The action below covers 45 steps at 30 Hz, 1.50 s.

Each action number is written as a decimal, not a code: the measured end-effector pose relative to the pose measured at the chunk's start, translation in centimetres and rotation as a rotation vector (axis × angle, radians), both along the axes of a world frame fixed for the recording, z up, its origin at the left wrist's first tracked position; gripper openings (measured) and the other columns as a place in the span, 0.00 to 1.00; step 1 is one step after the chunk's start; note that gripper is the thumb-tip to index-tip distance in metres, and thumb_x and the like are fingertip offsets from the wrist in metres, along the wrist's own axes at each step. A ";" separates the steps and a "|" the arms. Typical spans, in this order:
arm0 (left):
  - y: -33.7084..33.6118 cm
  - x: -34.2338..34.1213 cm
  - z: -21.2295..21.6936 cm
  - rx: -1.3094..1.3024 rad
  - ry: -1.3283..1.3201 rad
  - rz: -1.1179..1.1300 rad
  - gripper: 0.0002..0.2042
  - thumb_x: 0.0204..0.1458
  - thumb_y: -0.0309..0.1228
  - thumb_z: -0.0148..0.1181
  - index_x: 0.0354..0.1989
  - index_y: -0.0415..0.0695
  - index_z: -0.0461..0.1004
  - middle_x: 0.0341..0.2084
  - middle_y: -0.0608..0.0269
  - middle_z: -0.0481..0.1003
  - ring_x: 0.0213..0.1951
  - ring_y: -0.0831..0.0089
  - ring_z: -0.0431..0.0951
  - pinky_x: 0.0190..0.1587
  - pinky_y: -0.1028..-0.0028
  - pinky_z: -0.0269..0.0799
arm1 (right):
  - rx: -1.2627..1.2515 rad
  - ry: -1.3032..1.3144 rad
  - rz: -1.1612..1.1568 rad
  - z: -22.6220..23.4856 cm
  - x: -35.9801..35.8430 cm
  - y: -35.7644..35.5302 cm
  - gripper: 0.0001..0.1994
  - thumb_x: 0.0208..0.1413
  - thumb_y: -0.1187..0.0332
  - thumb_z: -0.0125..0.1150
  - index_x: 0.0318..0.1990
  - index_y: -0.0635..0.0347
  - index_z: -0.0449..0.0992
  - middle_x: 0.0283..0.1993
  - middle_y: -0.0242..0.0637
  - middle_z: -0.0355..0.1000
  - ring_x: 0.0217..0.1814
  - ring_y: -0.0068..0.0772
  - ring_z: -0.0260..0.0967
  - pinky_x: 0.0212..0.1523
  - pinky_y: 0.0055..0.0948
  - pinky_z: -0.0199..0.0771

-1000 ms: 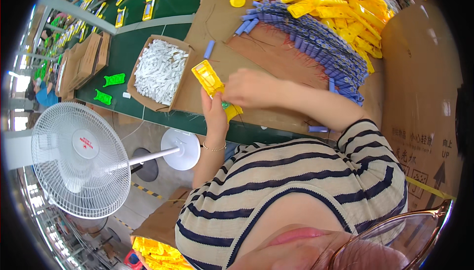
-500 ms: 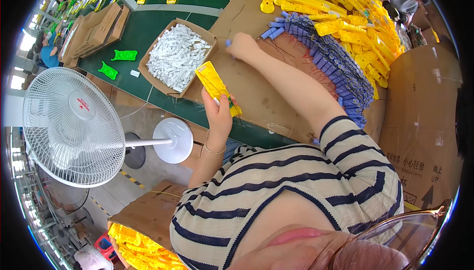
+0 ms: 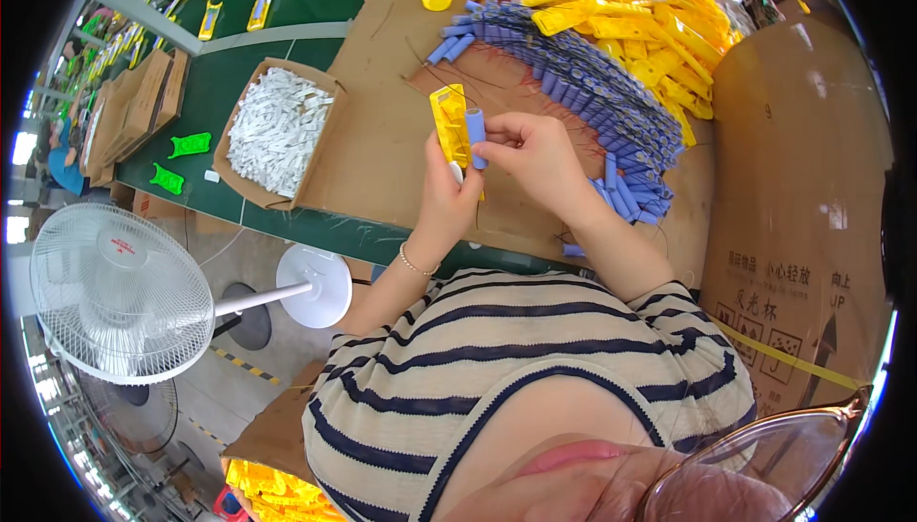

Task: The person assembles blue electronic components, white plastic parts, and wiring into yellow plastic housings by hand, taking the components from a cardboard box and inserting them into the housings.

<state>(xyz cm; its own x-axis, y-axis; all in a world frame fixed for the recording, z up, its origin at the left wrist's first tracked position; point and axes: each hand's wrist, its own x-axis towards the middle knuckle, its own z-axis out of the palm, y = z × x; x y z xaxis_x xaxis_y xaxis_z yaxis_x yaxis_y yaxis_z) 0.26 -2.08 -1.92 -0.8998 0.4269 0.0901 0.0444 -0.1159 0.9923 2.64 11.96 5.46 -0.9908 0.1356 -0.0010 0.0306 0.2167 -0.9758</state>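
My left hand grips a long yellow plastic casing, held nearly upright with its hollow side showing. Pinched between the fingers of my right hand is a blue cylindrical battery cell, upright against the right side of the casing or just in front of it. I cannot tell whether the cell touches the casing. A small white round part shows by my left fingers. Right of my hands lies a curved pile of blue battery cells with wires.
A heap of yellow casings lies beyond the cells on the cardboard sheet. To the left, a cardboard box holds small white parts. Two green plastic pieces lie on the green table. A white fan and a tall carton flank me.
My right hand has come back from the far side of the cardboard to the casing, bringing a blue cell. The left hand has turned the casing more upright. The whole view has shifted.
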 end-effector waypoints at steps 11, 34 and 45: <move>3.0 1.1 0.6 -0.213 0.364 0.037 0.24 0.53 0.16 0.46 0.58 0.37 0.48 0.44 0.56 0.63 0.40 0.75 0.71 0.39 0.76 0.72 | 0.226 0.151 -0.144 -0.1 1.7 1.4 0.11 0.45 0.73 0.64 0.37 0.67 0.78 0.27 0.40 0.76 0.25 0.23 0.72 0.27 0.22 0.71; 1.9 0.5 1.0 0.143 -0.267 -0.252 0.21 0.62 0.35 0.41 0.60 0.38 0.52 0.44 0.57 0.68 0.41 0.72 0.75 0.42 0.72 0.74 | -0.311 -0.113 0.147 -2.7 -0.4 2.7 0.13 0.53 0.67 0.61 0.43 0.63 0.70 0.32 0.31 0.71 0.30 0.16 0.67 0.26 0.18 0.68; -0.7 0.3 0.3 -0.277 -0.041 -0.382 0.17 0.57 0.30 0.51 0.52 0.37 0.58 0.41 0.57 0.69 0.42 0.72 0.73 0.45 0.71 0.70 | -0.210 -0.209 0.067 -4.0 1.2 1.0 0.15 0.53 0.67 0.60 0.45 0.63 0.68 0.30 0.33 0.71 0.26 0.18 0.68 0.22 0.19 0.68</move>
